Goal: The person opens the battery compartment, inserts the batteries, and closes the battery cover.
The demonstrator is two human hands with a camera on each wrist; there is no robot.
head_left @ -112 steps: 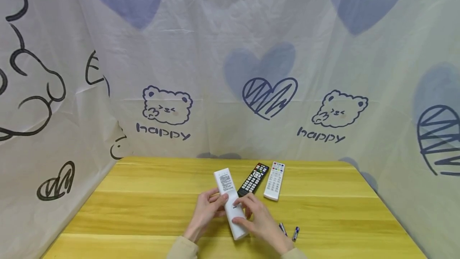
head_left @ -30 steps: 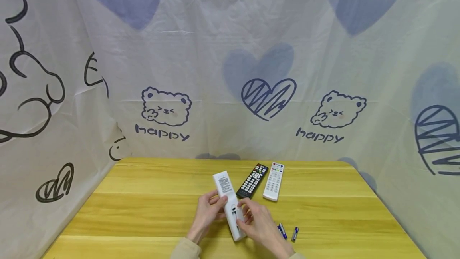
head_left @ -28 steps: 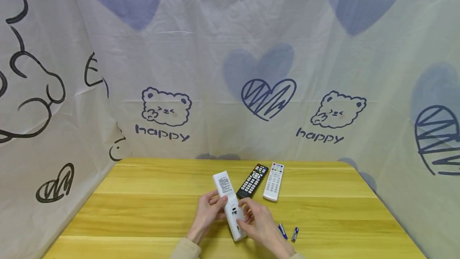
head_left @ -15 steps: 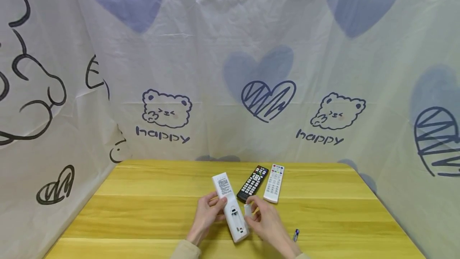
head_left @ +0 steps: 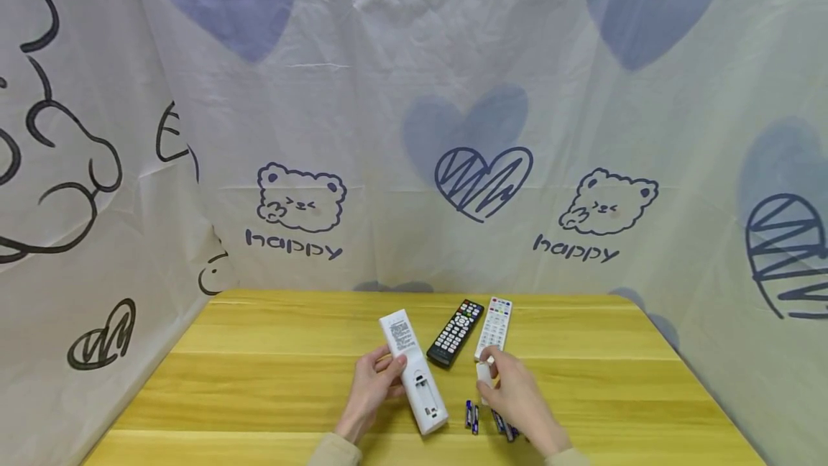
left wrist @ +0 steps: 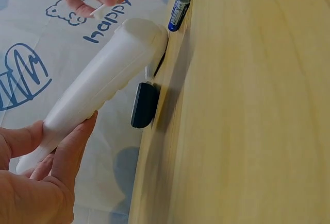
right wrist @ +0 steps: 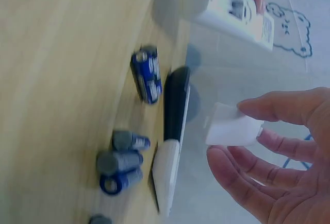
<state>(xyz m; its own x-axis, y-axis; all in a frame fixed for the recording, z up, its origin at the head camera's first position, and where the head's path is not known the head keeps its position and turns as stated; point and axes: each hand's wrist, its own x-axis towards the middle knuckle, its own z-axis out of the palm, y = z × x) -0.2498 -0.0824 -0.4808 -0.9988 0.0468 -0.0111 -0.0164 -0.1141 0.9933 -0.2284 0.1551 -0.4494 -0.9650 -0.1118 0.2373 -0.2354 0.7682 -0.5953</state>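
Note:
My left hand (head_left: 376,383) grips a white remote control (head_left: 414,372), back side up, thumb on its near side edge. The battery compartment in its lower half lies uncovered, and no battery shows inside. Between thumb and fingers, my right hand (head_left: 517,390) pinches a small white battery cover (head_left: 484,380), held above the table to the right of that remote. In the right wrist view the battery cover (right wrist: 233,125) is seen clear of the tabletop. Blue batteries (head_left: 472,417) lie below it, and more batteries (head_left: 501,424) are partly hidden under the right hand.
Behind the hands lie a black remote (head_left: 456,333) and a second white remote (head_left: 494,326), buttons up, on the wooden table (head_left: 259,365). The right hand overlaps the white one's near end. A printed cloth (head_left: 388,121) hangs past the table's far edge.
The battery cover has come off the remote's back, exposing the compartment. My right hand has carried it rightward, and two batteries formerly out of sight now show. The left hand keeps its hold.

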